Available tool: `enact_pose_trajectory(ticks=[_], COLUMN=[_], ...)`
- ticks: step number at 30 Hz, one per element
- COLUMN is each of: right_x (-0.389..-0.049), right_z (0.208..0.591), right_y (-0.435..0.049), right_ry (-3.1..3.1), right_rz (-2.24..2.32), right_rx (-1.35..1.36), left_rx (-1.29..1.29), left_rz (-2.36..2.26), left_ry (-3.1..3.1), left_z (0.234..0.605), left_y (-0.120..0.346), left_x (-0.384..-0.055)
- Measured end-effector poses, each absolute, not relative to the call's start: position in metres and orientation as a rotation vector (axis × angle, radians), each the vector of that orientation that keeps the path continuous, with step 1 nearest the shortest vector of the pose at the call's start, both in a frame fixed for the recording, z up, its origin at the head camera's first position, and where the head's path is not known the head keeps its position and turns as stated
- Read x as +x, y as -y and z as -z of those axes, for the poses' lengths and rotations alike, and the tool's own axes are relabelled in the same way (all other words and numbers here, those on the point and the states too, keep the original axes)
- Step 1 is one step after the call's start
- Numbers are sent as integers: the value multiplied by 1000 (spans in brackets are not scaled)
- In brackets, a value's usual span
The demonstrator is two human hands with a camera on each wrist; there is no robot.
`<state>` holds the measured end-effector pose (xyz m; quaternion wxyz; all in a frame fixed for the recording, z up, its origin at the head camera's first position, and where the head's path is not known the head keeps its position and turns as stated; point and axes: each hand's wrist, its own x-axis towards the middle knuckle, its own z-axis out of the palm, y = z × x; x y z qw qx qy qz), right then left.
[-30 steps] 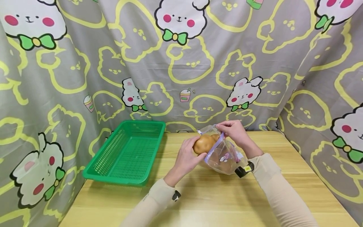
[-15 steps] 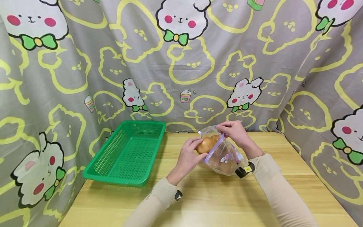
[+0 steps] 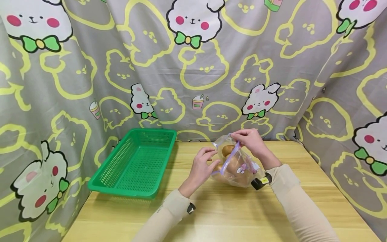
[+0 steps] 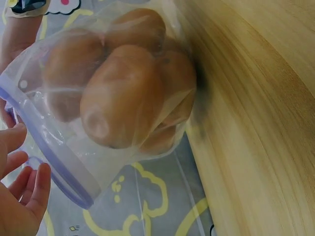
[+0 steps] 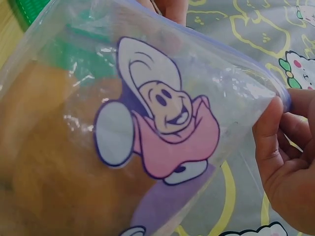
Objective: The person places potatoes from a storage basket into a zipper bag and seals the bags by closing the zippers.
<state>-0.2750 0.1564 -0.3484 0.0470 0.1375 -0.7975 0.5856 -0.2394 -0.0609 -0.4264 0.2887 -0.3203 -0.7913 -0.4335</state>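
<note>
A clear zip bag [image 3: 242, 178] with a purple zip strip [image 4: 54, 160] and a cartoon print [image 5: 167, 113] lies at the right of the table. Several smooth brown oval things that look like potatoes [image 4: 123, 98] fill it; one [image 3: 227, 150] shows near the mouth. My right hand [image 3: 252, 142] pinches the top corner of the bag's mouth between thumb and fingers, holding it apart. My left hand [image 3: 200, 168] is beside the mouth with fingers loosely spread and nothing in its hold. Whether its fingertips touch the plastic I cannot tell.
A green plastic basket [image 3: 124, 192] with slotted walls stands on the wooden table [image 3: 229, 215], left of the hands. Behind and at both sides hangs a grey patterned curtain [image 3: 199, 77].
The potato-like thing that my left hand gripped at the mouth has gone into the bag, and that hand has let go. My right hand keeps its pinch on the mouth.
</note>
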Motion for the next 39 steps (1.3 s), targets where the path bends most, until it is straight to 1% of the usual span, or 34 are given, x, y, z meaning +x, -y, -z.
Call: enact_pose_trajectory(ticks=[7,18,28,39], right_x=[-275,-278,-279,-276], right_z=[349,350,349,346], right_y=[-158,-160,-158,-157], right_ry=[2422,2319,2197,2156], right_rz=[-1798,-1854,-1906,-1966], right_rx=[422,395,297,251], left_rx=[-844,-898,-709,-532], left_rz=[1180,1162,932,968], left_ry=[2105,2137,2400,2388], left_z=[427,420,415,413], left_y=[61,56,47,52], left_x=[-239,-227,-218,-220])
